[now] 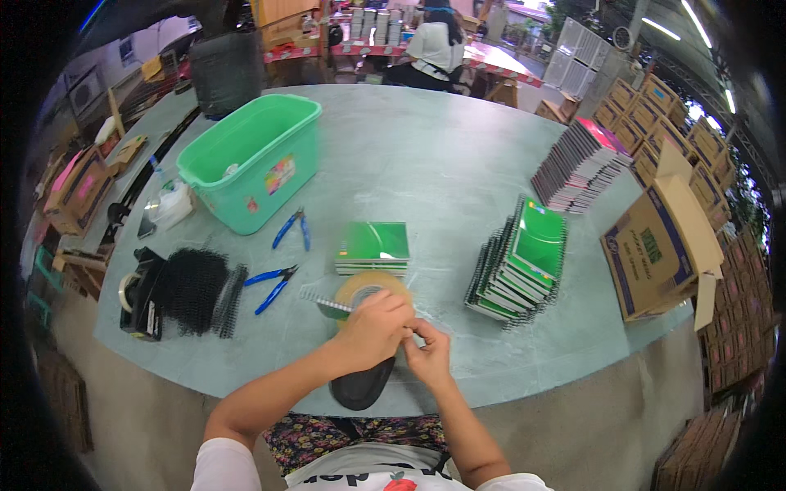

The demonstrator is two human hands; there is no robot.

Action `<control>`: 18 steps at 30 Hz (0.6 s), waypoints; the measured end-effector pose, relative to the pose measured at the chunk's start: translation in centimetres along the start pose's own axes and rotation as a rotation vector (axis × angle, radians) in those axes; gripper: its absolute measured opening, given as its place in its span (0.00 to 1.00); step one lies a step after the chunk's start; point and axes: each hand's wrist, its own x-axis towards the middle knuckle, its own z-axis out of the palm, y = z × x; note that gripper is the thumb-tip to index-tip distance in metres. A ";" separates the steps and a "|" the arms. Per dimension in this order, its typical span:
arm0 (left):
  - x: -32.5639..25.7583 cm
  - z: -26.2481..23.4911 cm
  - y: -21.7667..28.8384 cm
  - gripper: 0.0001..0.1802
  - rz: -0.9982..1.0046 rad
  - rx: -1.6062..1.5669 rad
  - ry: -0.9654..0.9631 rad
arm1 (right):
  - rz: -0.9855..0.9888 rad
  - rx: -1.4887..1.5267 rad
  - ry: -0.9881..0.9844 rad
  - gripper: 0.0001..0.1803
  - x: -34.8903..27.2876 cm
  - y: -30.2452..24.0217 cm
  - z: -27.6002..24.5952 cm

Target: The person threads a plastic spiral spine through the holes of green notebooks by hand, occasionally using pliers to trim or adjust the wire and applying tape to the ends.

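My left hand [378, 325] is closed, its fingertips bent down beside my right hand [429, 353]. The right hand's thumb and finger are pinched together against the left fingertips; what lies between them is hidden. A pale ridged strip with some green below it [332, 311] sticks out left from under my left hand. Just beyond is a roll of yellowish tape [358, 284], partly covered by the hand. Beneath my left wrist lies a black rounded thing [362, 388]. Past the roll is a stack of green-covered notebooks [373, 243].
Two blue-handled pliers [278, 282] [293, 230] and black spiral coils [196, 290] lie left, near a black tape dispenser [143, 296]. A green tub [246, 168] stands far left. Stacked spiral notebooks [524, 258], pink-covered ones [580, 168] and an opened carton [663, 250] stand right.
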 end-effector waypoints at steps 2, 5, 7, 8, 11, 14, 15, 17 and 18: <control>-0.6 -0.6 0.6 0.12 -0.064 -0.095 0.001 | -0.042 0.123 -0.031 0.13 -0.1 -0.7 0.3; 0.2 -3.0 3.4 0.13 0.122 0.012 0.399 | -0.366 -0.156 0.085 0.18 1.7 -5.0 -3.0; -0.6 -4.5 3.7 0.14 0.060 0.050 0.518 | -0.590 -0.376 0.248 0.22 3.7 -9.6 -7.1; -1.0 -5.1 3.6 0.15 0.030 0.067 0.577 | -0.648 -0.525 0.395 0.23 4.5 -12.4 -8.4; -1.7 -5.1 2.6 0.14 0.034 0.036 0.563 | -0.674 -0.875 0.563 0.20 7.1 -14.6 -12.3; -2.3 -3.7 2.1 0.13 0.097 0.035 0.490 | -0.472 -1.148 0.417 0.16 7.8 -11.0 -13.0; -2.3 -3.4 1.8 0.12 0.112 0.037 0.479 | -0.373 -1.231 0.337 0.15 7.6 -9.7 -12.9; -3.1 -3.1 1.3 0.10 0.108 0.070 0.450 | -0.369 -1.123 0.348 0.16 7.7 -9.0 -12.6; -3.0 -2.9 0.2 0.09 0.098 0.126 0.424 | -0.344 -1.085 0.356 0.15 7.8 -9.3 -12.8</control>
